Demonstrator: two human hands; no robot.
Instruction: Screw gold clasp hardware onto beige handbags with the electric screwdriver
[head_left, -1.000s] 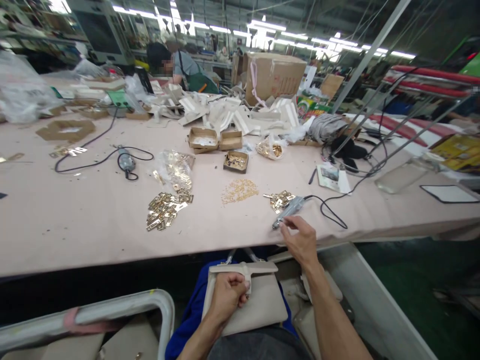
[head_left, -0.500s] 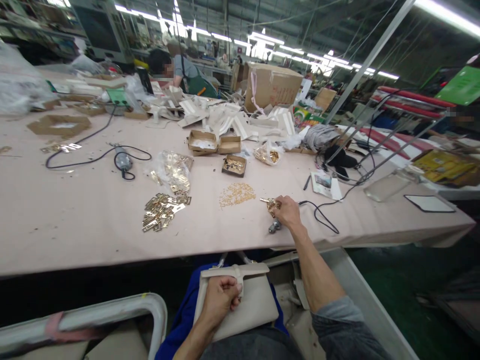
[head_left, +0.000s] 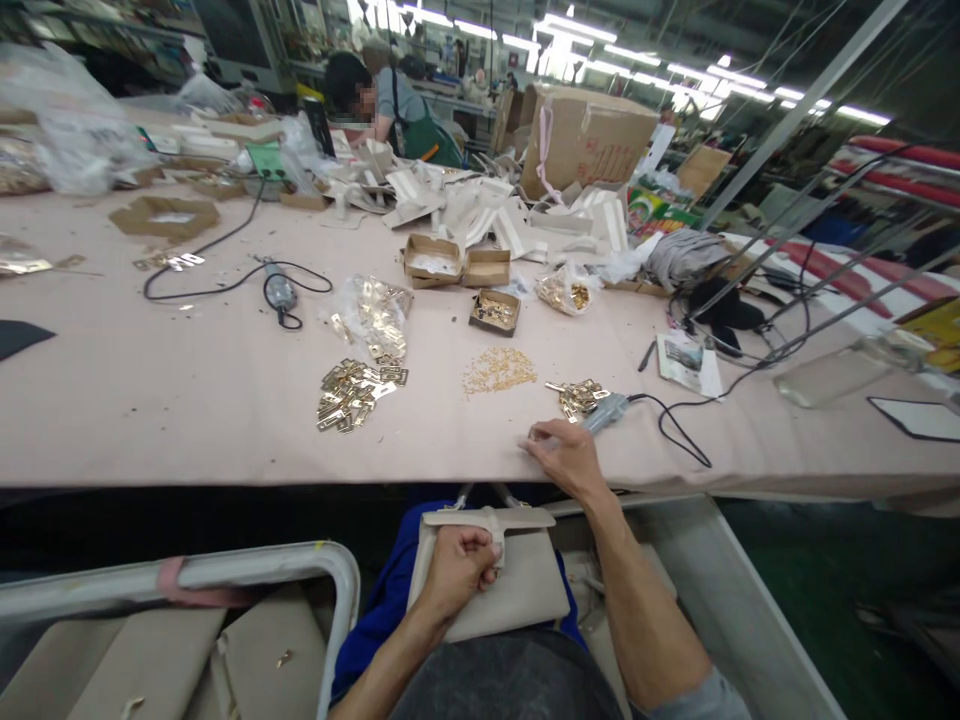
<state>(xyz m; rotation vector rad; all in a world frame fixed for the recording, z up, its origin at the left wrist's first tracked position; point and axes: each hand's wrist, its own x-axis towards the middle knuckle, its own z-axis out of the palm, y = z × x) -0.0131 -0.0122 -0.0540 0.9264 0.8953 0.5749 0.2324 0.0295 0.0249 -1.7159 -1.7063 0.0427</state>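
A beige handbag (head_left: 529,590) lies on my lap, its flap side up. My left hand (head_left: 461,570) is closed in a pinch at the strap tab (head_left: 495,527) on the front of its flap. My right hand (head_left: 566,455) hovers by the table's front edge, thumb and fingers drawn together; whatever they hold is too small to make out. Just beyond it lie a grey corded electric screwdriver (head_left: 606,412) and a small heap of gold metal fittings (head_left: 579,397). Farther left are scattered tiny gold screws (head_left: 501,370) and a pile of gold plates (head_left: 352,395).
Small cardboard boxes (head_left: 495,312) and a bag of gold parts (head_left: 566,288) stand mid-table. A second corded tool (head_left: 280,288) lies left. White-railed bins with beige bags flank my lap; the left rail (head_left: 255,565) is close. A person (head_left: 409,110) works across the table.
My right hand has left the heap of gold fittings and come back toward the table's front edge, uncovering the screwdriver. The left hand stays on the handbag. The view has shifted left.
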